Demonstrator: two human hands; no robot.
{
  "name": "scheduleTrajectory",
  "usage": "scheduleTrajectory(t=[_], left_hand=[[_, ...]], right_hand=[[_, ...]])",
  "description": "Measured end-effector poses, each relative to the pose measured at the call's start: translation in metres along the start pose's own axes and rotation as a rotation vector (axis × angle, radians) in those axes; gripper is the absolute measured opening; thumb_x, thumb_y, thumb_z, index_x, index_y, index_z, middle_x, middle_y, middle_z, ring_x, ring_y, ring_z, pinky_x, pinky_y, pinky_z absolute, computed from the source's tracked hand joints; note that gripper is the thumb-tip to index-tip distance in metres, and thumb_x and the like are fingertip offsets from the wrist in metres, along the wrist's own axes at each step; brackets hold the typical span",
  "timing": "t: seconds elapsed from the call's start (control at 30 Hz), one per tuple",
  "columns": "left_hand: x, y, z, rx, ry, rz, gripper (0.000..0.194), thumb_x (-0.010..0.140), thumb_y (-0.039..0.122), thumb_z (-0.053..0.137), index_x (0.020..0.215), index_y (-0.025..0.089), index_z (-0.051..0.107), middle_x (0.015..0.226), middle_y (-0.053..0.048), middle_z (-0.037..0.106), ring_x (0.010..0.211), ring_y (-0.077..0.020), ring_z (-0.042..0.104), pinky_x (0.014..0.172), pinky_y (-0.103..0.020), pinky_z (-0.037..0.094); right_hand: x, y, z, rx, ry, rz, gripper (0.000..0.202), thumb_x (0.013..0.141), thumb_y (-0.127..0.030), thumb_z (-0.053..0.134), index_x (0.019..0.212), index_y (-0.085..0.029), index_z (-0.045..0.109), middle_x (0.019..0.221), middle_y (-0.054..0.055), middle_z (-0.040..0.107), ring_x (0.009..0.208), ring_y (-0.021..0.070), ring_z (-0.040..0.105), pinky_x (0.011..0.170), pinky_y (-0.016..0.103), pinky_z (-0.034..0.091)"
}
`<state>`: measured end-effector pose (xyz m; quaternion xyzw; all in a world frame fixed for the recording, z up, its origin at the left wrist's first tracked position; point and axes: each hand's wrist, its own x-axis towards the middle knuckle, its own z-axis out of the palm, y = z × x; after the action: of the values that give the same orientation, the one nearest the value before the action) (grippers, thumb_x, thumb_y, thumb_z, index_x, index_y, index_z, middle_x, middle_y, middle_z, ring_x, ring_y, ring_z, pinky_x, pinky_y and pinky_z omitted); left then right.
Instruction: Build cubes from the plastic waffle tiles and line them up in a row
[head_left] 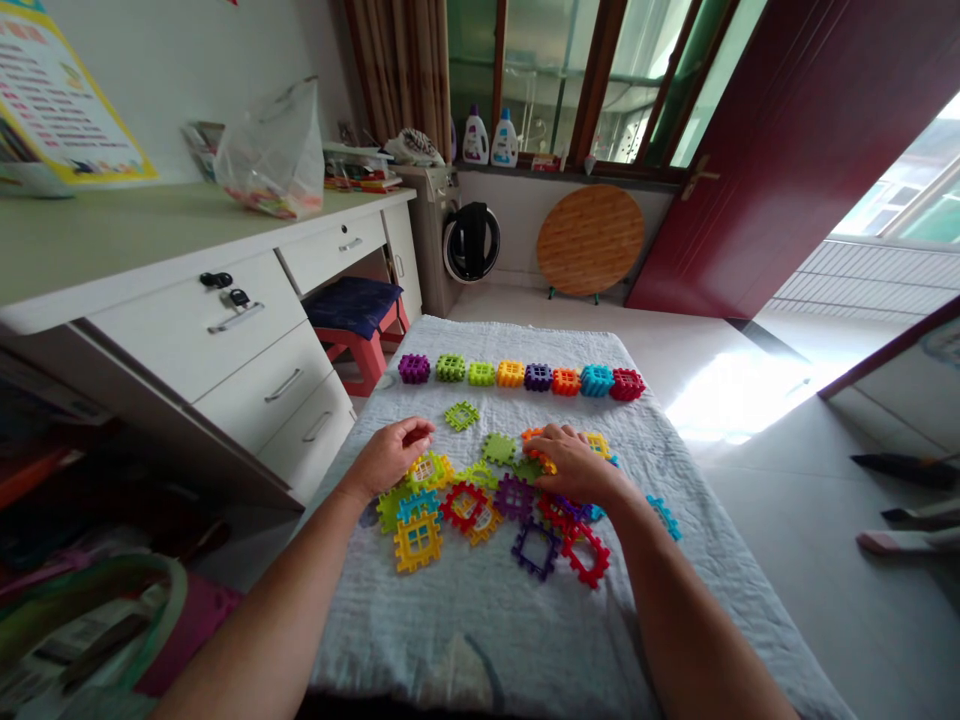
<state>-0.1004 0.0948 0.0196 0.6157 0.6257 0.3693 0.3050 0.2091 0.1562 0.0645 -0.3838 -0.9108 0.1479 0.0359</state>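
The left hand point(390, 460) is curling loosely above the near-left pieces; the right hand point(574, 467), half-bent, is covering an orange piece point(532, 436) — neither grasp is showing clearly. Notched pieces point(499, 448) are overlapping between and nearer; catching teeth could be dragging neighbours across the cloth point(450, 640).

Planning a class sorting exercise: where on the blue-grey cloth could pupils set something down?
The cloth is bare nearer than the yellow plastic window square, and between the red toothed plastic stack and lone light-blue toothed piece. Between left hand and right hand, overlapping toothed pieces crowd it.
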Motion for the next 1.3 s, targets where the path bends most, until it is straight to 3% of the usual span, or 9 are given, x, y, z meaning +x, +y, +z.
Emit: scheduleTrajectory(t=[0.17, 0.3, 0.47, 0.57, 0.63, 0.7, 0.9, 1.03, 1.3], left_hand=[[0.0, -0.002, 0.0, -0.001, 0.007, 0.002, 0.031, 0.079, 0.041, 0.055, 0.099, 0.019, 0.062, 0.089, -0.005, 0.071, 0.086, -0.0211, 0.066, 0.083, -0.035, 0.051], [0.0, -0.003, 0.0, 0.011, 0.009, 0.007, 0.031, 0.079, 0.041, 0.056, 0.098, 0.018, 0.063, 0.088, -0.005, 0.071, 0.086, -0.021, 0.066, 0.082, -0.033, 0.052], [0.0, -0.002, -0.001, 0.04, 0.011, 0.013, 0.03, 0.079, 0.042, 0.055, 0.098, 0.019, 0.063, 0.088, -0.004, 0.07, 0.083, -0.0201, 0.066, 0.077, -0.031, 0.052], [0.0, -0.002, -0.001, 0.053, 0.001, 0.01, 0.03, 0.08, 0.042, 0.054, 0.098, 0.019, 0.063, 0.088, -0.004, 0.07, 0.083, -0.02, 0.066, 0.078, -0.031, 0.052], [0.001, -0.003, -0.001, 0.052, 0.0, 0.01, 0.03, 0.08, 0.041, 0.055, 0.099, 0.019, 0.063, 0.089, -0.004, 0.07, 0.084, -0.02, 0.065, 0.078, -0.031, 0.051], [0.001, -0.003, -0.001, 0.048, -0.002, 0.012, 0.03, 0.08, 0.041, 0.055, 0.099, 0.019, 0.063, 0.09, -0.004, 0.07, 0.084, -0.0199, 0.066, 0.079, -0.03, 0.051], [0.001, -0.002, -0.001, 0.041, 0.005, 0.02, 0.03, 0.079, 0.041, 0.056, 0.098, 0.019, 0.063, 0.089, -0.004, 0.07, 0.083, -0.0196, 0.066, 0.077, -0.029, 0.051], [0.0, 0.0, -0.001, 0.045, 0.002, 0.013, 0.029, 0.079, 0.04, 0.055, 0.098, 0.018, 0.063, 0.088, -0.004, 0.07, 0.083, -0.0196, 0.066, 0.078, -0.029, 0.051], [0.0, 0.001, -0.001, 0.039, -0.006, 0.009, 0.028, 0.08, 0.038, 0.054, 0.098, 0.018, 0.062, 0.088, -0.004, 0.07, 0.083, -0.0194, 0.065, 0.078, -0.03, 0.051]], right_hand=[[-0.001, -0.004, 0.002, -0.018, -0.011, -0.006, 0.034, 0.069, -0.025, 0.07, 0.103, -0.025, 0.062, 0.1, 0.005, 0.053, 0.095, 0.023, 0.045, 0.08, 0.032, 0.032], [-0.001, -0.004, -0.001, 0.048, 0.033, -0.02, 0.024, 0.068, -0.015, 0.065, 0.091, -0.02, 0.058, 0.096, 0.005, 0.053, 0.091, 0.0195, 0.045, 0.078, 0.029, 0.034], [0.0, -0.001, -0.003, 0.271, 0.065, -0.062, 0.012, 0.07, -0.01, 0.055, 0.076, -0.019, 0.051, 0.069, -0.004, 0.049, 0.062, 0.0101, 0.041, 0.059, 0.022, 0.029], [0.006, -0.003, -0.001, 0.326, 0.248, -0.015, 0.009, 0.072, -0.012, 0.054, 0.073, -0.019, 0.049, 0.065, -0.004, 0.047, 0.058, 0.0098, 0.04, 0.057, 0.022, 0.029], [0.01, -0.005, 0.003, 0.29, 0.416, 0.009, 0.009, 0.073, -0.011, 0.054, 0.073, -0.019, 0.048, 0.071, -0.001, 0.049, 0.066, 0.0118, 0.044, 0.062, 0.023, 0.033], [0.013, -0.006, 0.006, 0.207, 0.49, 0.022, 0.009, 0.075, -0.01, 0.053, 0.074, -0.019, 0.05, 0.079, 0.002, 0.051, 0.075, 0.0147, 0.047, 0.07, 0.025, 0.036], [0.009, -0.002, 0.009, 0.049, 0.231, -0.017, 0.019, 0.071, -0.029, 0.071, 0.08, -0.019, 0.057, 0.093, 0.006, 0.055, 0.09, 0.0206, 0.047, 0.079, 0.031, 0.037], [0.007, 0.001, 0.009, 0.051, 0.24, -0.02, 0.029, 0.071, -0.038, 0.072, 0.089, -0.02, 0.058, 0.098, 0.006, 0.056, 0.092, 0.0217, 0.046, 0.081, 0.033, 0.036], [0.013, -0.002, 0.016, 0.052, 0.253, 0.058, 0.042, 0.069, -0.028, 0.071, 0.107, -0.02, 0.058, 0.1, 0.007, 0.058, 0.094, 0.023, 0.048, 0.082, 0.034, 0.036]])
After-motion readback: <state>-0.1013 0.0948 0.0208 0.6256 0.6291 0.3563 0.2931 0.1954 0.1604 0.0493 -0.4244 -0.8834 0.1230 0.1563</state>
